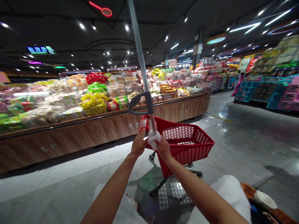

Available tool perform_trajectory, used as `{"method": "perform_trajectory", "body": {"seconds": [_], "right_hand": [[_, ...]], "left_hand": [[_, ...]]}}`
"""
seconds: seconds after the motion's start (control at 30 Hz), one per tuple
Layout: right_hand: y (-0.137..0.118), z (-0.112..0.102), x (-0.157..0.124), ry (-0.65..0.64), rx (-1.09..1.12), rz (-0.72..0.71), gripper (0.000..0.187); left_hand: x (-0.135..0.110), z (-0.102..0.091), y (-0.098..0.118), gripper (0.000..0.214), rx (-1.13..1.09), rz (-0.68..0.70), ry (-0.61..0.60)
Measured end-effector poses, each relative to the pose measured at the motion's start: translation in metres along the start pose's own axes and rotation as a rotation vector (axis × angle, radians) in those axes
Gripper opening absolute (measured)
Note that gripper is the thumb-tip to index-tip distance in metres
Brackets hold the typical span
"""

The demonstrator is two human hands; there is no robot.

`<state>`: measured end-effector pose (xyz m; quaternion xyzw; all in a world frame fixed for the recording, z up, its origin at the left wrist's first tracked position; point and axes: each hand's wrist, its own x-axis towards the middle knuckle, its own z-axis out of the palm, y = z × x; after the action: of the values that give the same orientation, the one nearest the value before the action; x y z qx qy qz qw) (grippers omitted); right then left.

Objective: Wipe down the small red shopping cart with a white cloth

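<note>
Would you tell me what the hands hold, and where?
The right hand holds a white tissue on the shopping cart's pole; the left hand's hold cannot be told.

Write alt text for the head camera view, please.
The person's left hand and right hand meet at the metal pole of a red shopping trolley, the right hand on a white tissue. Behind stands a wooden-sided supermarket display of packaged snacks.
</note>
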<state>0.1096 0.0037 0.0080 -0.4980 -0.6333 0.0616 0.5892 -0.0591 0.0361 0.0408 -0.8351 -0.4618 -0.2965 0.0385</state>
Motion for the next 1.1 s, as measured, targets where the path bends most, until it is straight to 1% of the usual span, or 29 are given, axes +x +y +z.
{"method": "perform_trajectory", "body": {"seconds": [0.07, 0.17, 0.27, 0.33, 0.5, 0.6, 0.7, 0.77, 0.83, 0.9, 0.97, 1.03, 1.1], "right_hand": [[0.014, -0.013, -0.016, 0.033, 0.036, -0.082, 0.032], [0.022, -0.024, -0.038, 0.093, 0.013, -0.208, 0.037], [0.02, -0.024, -0.055, 0.062, -0.062, -0.308, 0.043], [0.018, -0.019, -0.059, 0.035, -0.088, -0.325, 0.046], [0.022, -0.014, -0.045, -0.012, -0.106, -0.339, 0.048], [0.027, -0.017, -0.037, -0.033, -0.119, -0.296, 0.049], [0.027, -0.022, -0.036, -0.03, -0.145, -0.233, 0.047], [0.024, -0.025, -0.037, -0.041, -0.159, -0.203, 0.048], [0.016, -0.026, -0.036, -0.067, -0.165, -0.202, 0.049], [0.007, -0.028, -0.031, -0.091, -0.165, -0.215, 0.049], [-0.002, -0.033, -0.02, -0.125, -0.18, -0.226, 0.049], [-0.011, -0.043, -0.007, -0.176, -0.224, -0.226, 0.048], [-0.018, -0.055, 0.006, -0.228, -0.284, -0.2, 0.047]], "left_hand": [[0.001, 0.004, 0.001, 0.063, 0.01, 0.009, 0.0], [0.004, 0.01, 0.004, 0.069, 0.021, 0.002, 0.032], [0.009, 0.017, 0.005, 0.07, 0.035, 0.009, 0.063], [0.012, 0.021, 0.005, 0.067, 0.054, 0.017, 0.078], [0.016, 0.026, 0.007, 0.059, 0.101, -0.009, 0.099], [0.017, 0.028, 0.013, 0.057, 0.119, -0.033, 0.115], [0.016, 0.032, 0.024, 0.061, 0.119, -0.044, 0.146], [0.014, 0.034, 0.035, 0.063, 0.098, -0.059, 0.166], [0.011, 0.034, 0.046, 0.06, 0.049, -0.075, 0.18], [0.006, 0.031, 0.056, 0.054, -0.04, -0.072, 0.183], [0.0, 0.024, 0.062, 0.048, -0.157, -0.042, 0.18], [-0.005, 0.014, 0.061, 0.046, -0.259, -0.001, 0.169], [-0.003, 0.002, 0.051, 0.045, -0.292, 0.03, 0.152]]}}
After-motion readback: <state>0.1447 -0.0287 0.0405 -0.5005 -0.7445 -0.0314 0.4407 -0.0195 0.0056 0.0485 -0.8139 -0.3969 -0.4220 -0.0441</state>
